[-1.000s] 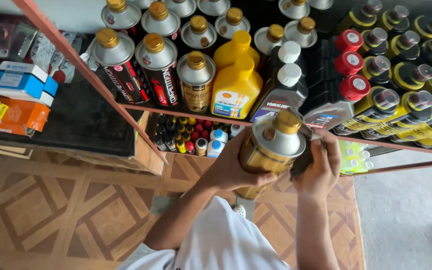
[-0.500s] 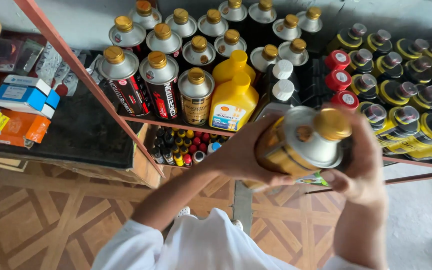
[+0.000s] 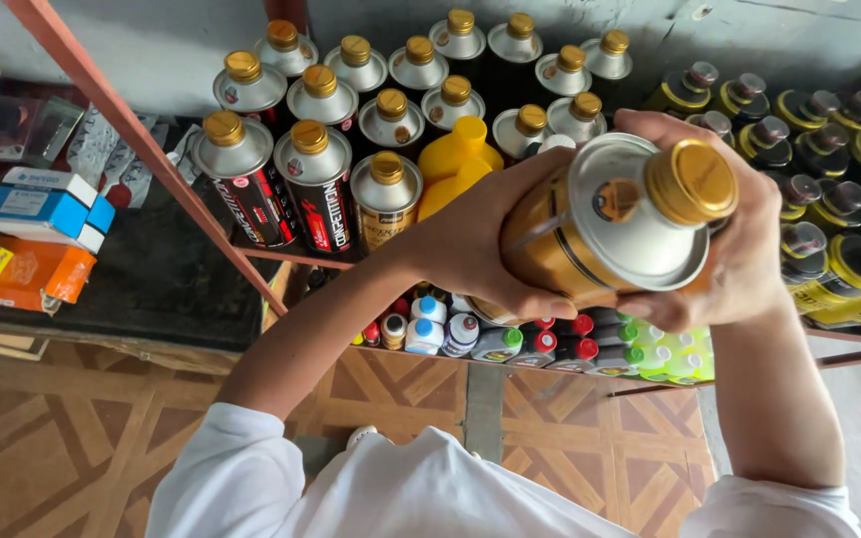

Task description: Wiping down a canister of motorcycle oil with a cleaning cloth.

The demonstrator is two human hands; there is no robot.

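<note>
Here you hold a gold metal can in both hands, lifted close under the camera in front of the shelf rack. Your left hand wraps its side from the left, fingers curled round the gold wall and the thumb lying pressed along its lower edge. Your right hand cups it from the right, fingers closed behind the silver shoulder and the lowest fingertips meeting your left thumb under the can. The gold screw cap sits bare above your right palm, with no finger on it. The can is tilted, its top turned toward you. Behind it stand rows of silver-topped cans and a yellow bottle; small bottles with coloured caps sit on the shelf below.
</note>
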